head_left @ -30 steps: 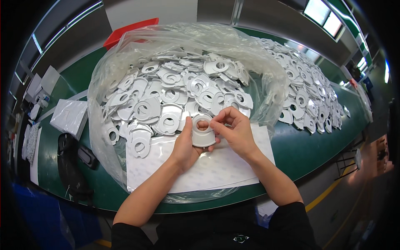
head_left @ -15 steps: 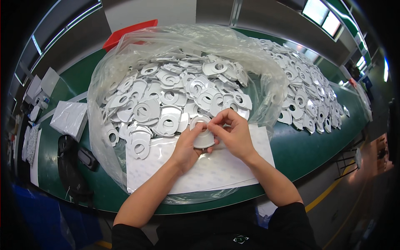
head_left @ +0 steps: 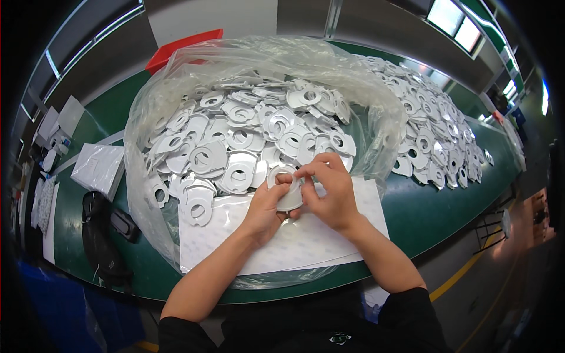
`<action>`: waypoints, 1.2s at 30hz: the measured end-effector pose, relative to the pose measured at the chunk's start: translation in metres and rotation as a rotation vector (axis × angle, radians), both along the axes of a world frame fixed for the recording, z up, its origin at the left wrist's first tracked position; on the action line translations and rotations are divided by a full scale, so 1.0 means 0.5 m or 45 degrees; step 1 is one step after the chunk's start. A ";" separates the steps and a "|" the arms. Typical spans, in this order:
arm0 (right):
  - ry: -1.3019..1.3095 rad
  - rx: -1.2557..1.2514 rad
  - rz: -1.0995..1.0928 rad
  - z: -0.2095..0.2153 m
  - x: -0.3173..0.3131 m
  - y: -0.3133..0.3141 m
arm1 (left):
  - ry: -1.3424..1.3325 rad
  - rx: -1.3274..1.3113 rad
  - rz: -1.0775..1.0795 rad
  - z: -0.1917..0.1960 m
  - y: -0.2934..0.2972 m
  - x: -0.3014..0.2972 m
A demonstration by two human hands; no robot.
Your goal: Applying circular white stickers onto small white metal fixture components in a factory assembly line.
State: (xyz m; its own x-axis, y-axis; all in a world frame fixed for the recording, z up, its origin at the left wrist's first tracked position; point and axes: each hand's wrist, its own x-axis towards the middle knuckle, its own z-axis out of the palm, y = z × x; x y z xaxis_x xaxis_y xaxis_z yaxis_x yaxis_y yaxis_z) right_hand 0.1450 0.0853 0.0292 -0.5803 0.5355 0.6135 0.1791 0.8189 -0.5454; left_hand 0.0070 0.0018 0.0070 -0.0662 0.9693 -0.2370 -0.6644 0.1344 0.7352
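Note:
My left hand (head_left: 265, 213) is closed around a white plastic part (head_left: 289, 200), a flat rounded plate with a round hole near its top. The thumb lies across the hole, and fingertips show under the lower edge. At the upper right rim of this part, my right hand (head_left: 334, 197) has its fingers bent in a pinch; anything small between them is hidden. Both hands are above a stack of white sheets (head_left: 218, 244). Just beyond, a heap of similar white parts (head_left: 238, 132) lies in a large clear plastic bag (head_left: 144, 112) with its mouth spread wide.
More white parts (head_left: 432, 126) are piled on the green table (head_left: 447, 217) at the right. A red bin (head_left: 176, 50) stands behind the bag. To the left are a white wrapped packet (head_left: 100, 167), a black pouch (head_left: 100, 235) and a small dark case (head_left: 123, 225).
The right hand's fingers have shifted slightly along the part's upper right rim, with the thumb a little lower. The left hand keeps its hold, and the part is tilted slightly differently.

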 end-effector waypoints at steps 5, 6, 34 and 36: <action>0.106 0.263 -0.090 0.010 -0.017 0.004 | 0.028 0.006 0.021 0.010 -0.003 0.003; 0.149 0.124 -0.100 0.007 -0.018 0.005 | 0.028 0.006 0.022 0.007 -0.003 0.002; -0.166 -0.608 -0.296 0.015 -0.005 -0.011 | 0.343 0.145 -0.338 -0.001 -0.004 0.009; -0.316 -0.318 -0.377 0.026 -0.006 -0.015 | 0.350 0.164 -0.350 0.001 -0.005 0.009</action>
State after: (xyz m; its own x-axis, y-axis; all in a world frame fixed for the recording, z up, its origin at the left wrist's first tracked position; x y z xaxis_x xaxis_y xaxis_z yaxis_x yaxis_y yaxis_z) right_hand 0.1422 0.0776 0.0420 -0.4933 0.8140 0.3067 0.5355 0.5620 -0.6304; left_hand 0.0118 -0.0005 0.0073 0.1557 0.9802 -0.1224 -0.3928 0.1751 0.9028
